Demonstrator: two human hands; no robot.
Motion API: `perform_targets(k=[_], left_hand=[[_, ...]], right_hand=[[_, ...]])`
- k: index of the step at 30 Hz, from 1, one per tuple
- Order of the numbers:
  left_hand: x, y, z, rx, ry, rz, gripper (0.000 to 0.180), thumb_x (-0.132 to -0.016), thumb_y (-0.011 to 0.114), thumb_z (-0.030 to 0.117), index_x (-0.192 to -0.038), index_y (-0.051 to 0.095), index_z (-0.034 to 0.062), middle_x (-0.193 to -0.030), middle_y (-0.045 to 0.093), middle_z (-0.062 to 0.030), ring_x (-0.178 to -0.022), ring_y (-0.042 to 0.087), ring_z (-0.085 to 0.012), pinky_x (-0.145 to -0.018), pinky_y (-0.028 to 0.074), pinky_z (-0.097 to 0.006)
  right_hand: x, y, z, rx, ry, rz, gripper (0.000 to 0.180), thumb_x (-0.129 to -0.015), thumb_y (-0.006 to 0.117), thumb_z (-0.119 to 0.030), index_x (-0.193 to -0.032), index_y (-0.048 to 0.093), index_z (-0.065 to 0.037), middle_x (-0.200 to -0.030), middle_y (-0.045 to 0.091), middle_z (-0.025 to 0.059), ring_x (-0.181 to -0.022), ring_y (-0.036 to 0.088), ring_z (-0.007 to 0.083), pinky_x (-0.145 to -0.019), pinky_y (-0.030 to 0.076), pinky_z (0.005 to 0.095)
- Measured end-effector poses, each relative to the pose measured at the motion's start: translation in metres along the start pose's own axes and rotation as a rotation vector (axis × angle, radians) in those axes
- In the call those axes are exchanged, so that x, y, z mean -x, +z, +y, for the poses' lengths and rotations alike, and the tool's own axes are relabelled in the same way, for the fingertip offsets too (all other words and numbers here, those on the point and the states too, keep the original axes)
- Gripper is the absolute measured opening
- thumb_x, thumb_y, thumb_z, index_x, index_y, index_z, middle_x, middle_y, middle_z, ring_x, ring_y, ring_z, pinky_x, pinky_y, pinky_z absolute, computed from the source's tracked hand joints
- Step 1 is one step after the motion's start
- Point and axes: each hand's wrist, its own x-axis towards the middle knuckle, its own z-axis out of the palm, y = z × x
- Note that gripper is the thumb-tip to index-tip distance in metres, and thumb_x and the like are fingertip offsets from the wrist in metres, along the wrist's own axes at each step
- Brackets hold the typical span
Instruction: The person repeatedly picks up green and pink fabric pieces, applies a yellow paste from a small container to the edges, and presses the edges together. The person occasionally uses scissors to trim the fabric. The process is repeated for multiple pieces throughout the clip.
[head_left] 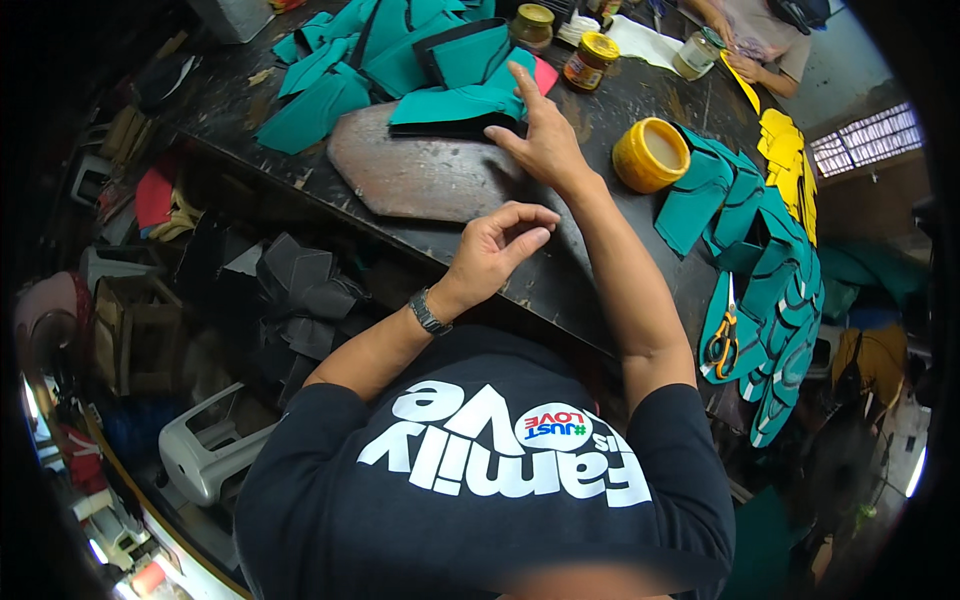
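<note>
My right hand (548,140) is held over the right end of a teal fabric piece (460,104) with a black underside. Its thumb and forefinger are spread apart, and whether they touch the piece I cannot tell. That piece lies on a worn wooden board (400,165) with angled corners. Nearer to me, my left hand (498,248) hovers by the board's near right side. Its fingers are curled toward the thumb, and nothing shows between them. A dark watch is on that wrist.
Teal pieces (320,105) are heaped at the far left of the dark table (560,270). An open yellow jar (640,165) stands right of my right hand. Farther right lie more teal pieces (765,290), orange-handled scissors (722,340) and yellow pieces (785,150). Another person's hands (750,65) work opposite.
</note>
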Motion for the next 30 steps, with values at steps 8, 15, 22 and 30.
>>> perform_targets(k=[8,15,22,30], left_hand=[[-0.014,-0.011,-0.010,0.371,-0.137,0.167,0.048,-0.098,0.061,0.009,-0.141,0.045,-0.0028,-0.129,0.056,-0.0097,-0.119,0.055,-0.0167,-0.105,0.044,-0.032],[-0.023,0.024,-0.025,0.297,0.055,0.316,0.068,-0.088,0.069,-0.004,-0.146,0.033,0.0048,-0.126,0.045,-0.0066,-0.106,0.054,-0.0128,-0.100,0.047,-0.028],[-0.020,0.019,-0.026,0.322,0.039,0.244,0.082,-0.083,0.073,-0.006,-0.150,0.025,0.0017,-0.124,0.042,-0.0092,-0.094,0.054,-0.0104,-0.095,0.048,-0.027],[-0.027,0.004,-0.017,0.292,-0.107,0.114,0.052,-0.080,0.081,0.003,-0.126,0.059,-0.0056,-0.106,0.063,-0.0041,-0.093,0.067,-0.0111,-0.087,0.054,-0.024]], right_hand=[[0.022,-0.019,-0.019,-0.161,0.162,0.236,0.070,-0.082,0.061,-0.009,-0.149,0.042,-0.018,-0.087,0.071,0.0177,-0.075,0.070,0.0337,-0.072,0.055,0.0432],[0.087,-0.072,-0.027,-0.573,0.425,0.198,0.088,-0.078,0.053,0.007,-0.158,0.021,-0.010,-0.075,0.064,0.0082,-0.056,0.055,0.0106,-0.052,0.050,0.0280],[0.116,-0.083,-0.009,-0.965,0.502,0.103,0.103,-0.077,0.050,0.011,-0.159,-0.006,-0.015,-0.105,0.067,0.0217,-0.062,0.066,0.0181,-0.047,0.056,0.0282],[0.111,-0.092,-0.006,-0.734,0.379,0.040,0.099,-0.079,0.063,0.006,-0.160,0.009,-0.012,-0.099,0.066,0.0133,-0.067,0.060,0.0142,-0.048,0.044,0.0240]])
